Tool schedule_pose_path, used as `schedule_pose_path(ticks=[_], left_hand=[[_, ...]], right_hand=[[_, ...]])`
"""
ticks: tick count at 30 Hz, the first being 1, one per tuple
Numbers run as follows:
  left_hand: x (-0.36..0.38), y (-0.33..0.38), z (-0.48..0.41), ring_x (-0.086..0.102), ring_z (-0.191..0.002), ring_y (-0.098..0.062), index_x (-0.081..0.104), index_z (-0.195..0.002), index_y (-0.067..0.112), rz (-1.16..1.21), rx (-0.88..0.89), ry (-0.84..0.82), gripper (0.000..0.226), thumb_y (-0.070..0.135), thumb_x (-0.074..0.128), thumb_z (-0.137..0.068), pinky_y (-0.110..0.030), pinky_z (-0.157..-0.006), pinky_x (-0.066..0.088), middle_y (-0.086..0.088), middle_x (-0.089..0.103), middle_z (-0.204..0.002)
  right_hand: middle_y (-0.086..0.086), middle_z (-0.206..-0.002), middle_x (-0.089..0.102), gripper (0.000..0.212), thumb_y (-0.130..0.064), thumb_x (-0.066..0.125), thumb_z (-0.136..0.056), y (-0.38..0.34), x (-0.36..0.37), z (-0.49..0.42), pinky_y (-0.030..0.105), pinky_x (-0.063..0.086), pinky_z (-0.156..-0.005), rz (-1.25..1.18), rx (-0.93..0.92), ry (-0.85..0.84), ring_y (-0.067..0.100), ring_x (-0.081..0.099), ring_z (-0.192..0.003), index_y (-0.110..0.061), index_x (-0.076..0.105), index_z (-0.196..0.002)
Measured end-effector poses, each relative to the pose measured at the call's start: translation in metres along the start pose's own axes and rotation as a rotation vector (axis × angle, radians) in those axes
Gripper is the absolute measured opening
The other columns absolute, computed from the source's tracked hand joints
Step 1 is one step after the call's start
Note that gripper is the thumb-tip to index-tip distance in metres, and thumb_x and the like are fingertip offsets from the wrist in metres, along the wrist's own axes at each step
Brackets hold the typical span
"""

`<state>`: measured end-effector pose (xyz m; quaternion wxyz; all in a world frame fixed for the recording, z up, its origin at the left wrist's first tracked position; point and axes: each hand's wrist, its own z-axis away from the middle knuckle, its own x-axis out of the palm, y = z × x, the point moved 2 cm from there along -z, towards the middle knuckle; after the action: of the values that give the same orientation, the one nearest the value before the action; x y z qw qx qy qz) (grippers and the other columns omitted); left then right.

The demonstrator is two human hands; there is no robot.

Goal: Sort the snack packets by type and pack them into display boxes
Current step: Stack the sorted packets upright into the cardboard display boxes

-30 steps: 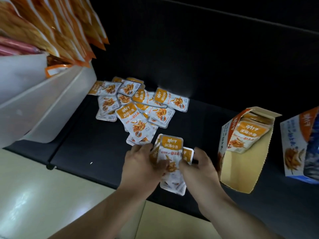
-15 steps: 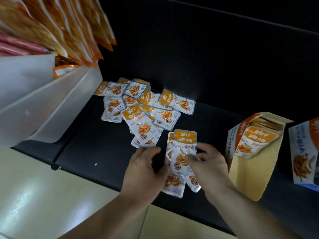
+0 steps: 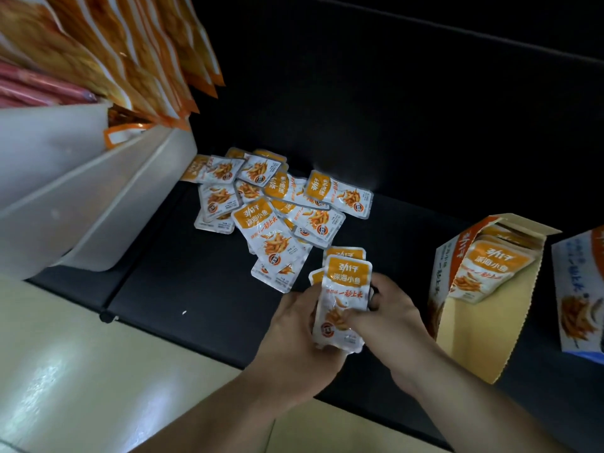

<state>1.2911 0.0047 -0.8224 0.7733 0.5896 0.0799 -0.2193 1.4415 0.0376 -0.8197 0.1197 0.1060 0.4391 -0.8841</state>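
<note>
Both hands (image 3: 346, 325) curled around one upright packet stack (image 3: 344, 286)

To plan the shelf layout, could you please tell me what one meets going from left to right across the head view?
From the left: white bin → loose pile of snack packets → held stack of packets → open display box → blue-and-white box.
</note>
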Motion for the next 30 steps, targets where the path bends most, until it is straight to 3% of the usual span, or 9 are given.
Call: schedule_pose_path(ticks=[4,7,10,12,14,19,24,27,30], left_hand=[[-0.012,0.002,-0.005,0.057,-0.105,-0.001,0.064,-0.118,0.05,-0.054,0.043,-0.044,0.05,0.021,0.052,-0.079,-0.028,-0.087,0.055,0.022,0.059,-0.107],[-0.041,-0.012,-0.029,0.056,-0.116,-0.02,0.069,-0.124,0.031,-0.445,0.223,0.288,0.048,0.029,0.045,-0.082,-0.045,-0.092,0.055,0.005,0.062,-0.13],[-0.063,-0.02,-0.055,0.017,-0.154,-0.038,0.033,-0.158,0.039,-0.81,0.099,0.202,0.062,0.035,0.051,-0.099,-0.057,-0.12,0.03,-0.007,0.017,-0.17],[-0.063,-0.031,-0.062,-0.014,-0.158,-0.038,0.004,-0.163,0.044,-0.897,0.011,0.049,0.067,0.043,0.038,-0.106,-0.053,-0.129,0.011,-0.007,-0.018,-0.172],[-0.057,-0.044,-0.056,-0.021,-0.157,-0.036,-0.006,-0.163,0.045,-0.931,0.058,0.019,0.064,0.044,0.027,-0.108,-0.051,-0.13,0.009,-0.006,-0.028,-0.17],[-0.046,-0.067,-0.015,0.018,-0.157,-0.039,0.024,-0.162,0.042,-0.952,0.24,0.016,0.067,0.038,0.041,-0.097,-0.053,-0.121,0.031,-0.01,0.01,-0.174],[-0.041,-0.069,0.012,0.014,-0.16,-0.025,0.041,-0.152,0.048,-0.739,0.427,-0.062,0.055,0.04,0.047,-0.098,-0.051,-0.124,0.027,0.003,0.015,-0.173],[-0.045,-0.058,0.007,0.038,-0.149,-0.009,0.071,-0.124,0.034,-0.391,0.413,0.137,0.031,0.033,0.058,-0.095,-0.038,-0.114,0.046,0.012,0.036,-0.163],[-0.043,-0.055,0.002,0.05,-0.121,-0.012,0.062,-0.125,0.033,-0.481,0.14,0.384,0.045,0.044,0.074,-0.083,-0.037,-0.091,0.05,0.011,0.051,-0.139]], right_hand=[[-0.019,-0.094,0.077,0.049,-0.002,0.071,-0.089,-0.003,-0.004,-0.003,0.015,0.055,-0.057,-0.03,-0.034,0.026,-0.005,0.072,-0.081,-0.041,0.062,-0.116],[-0.021,-0.096,0.076,0.046,-0.004,0.064,-0.093,-0.005,-0.005,-0.005,0.015,0.054,-0.063,-0.024,-0.058,0.072,-0.003,0.073,-0.085,-0.043,0.062,-0.117],[-0.02,-0.097,0.076,0.047,-0.004,0.061,-0.095,-0.006,-0.004,-0.005,0.011,0.053,-0.056,-0.019,-0.087,0.11,-0.007,0.071,-0.082,-0.045,0.061,-0.116],[-0.019,-0.1,0.075,0.049,-0.005,0.061,-0.095,-0.008,-0.005,-0.005,0.012,0.053,-0.056,0.004,-0.1,0.128,-0.008,0.071,-0.082,-0.048,0.059,-0.117],[-0.019,-0.104,0.074,0.05,-0.005,0.061,-0.096,-0.008,-0.007,-0.007,0.01,0.052,-0.058,0.039,-0.109,0.131,-0.009,0.07,-0.084,-0.049,0.057,-0.121],[-0.019,-0.106,0.071,0.052,-0.006,0.059,-0.098,-0.011,-0.009,-0.008,0.007,0.048,-0.052,0.111,-0.133,0.12,-0.015,0.066,-0.081,-0.049,0.051,-0.124],[-0.02,-0.106,0.07,0.048,-0.008,0.063,-0.095,-0.011,-0.008,-0.008,0.011,0.05,-0.059,0.177,-0.139,0.118,-0.005,0.067,-0.088,-0.041,0.055,-0.129],[-0.02,-0.106,0.07,0.047,-0.007,0.064,-0.094,-0.01,-0.009,-0.008,0.015,0.051,-0.062,0.178,-0.118,0.098,-0.002,0.068,-0.09,-0.04,0.057,-0.127],[-0.018,-0.106,0.07,0.05,-0.005,0.067,-0.092,-0.01,-0.01,-0.009,0.014,0.05,-0.061,0.162,-0.088,0.08,-0.002,0.067,-0.092,-0.039,0.057,-0.128]])
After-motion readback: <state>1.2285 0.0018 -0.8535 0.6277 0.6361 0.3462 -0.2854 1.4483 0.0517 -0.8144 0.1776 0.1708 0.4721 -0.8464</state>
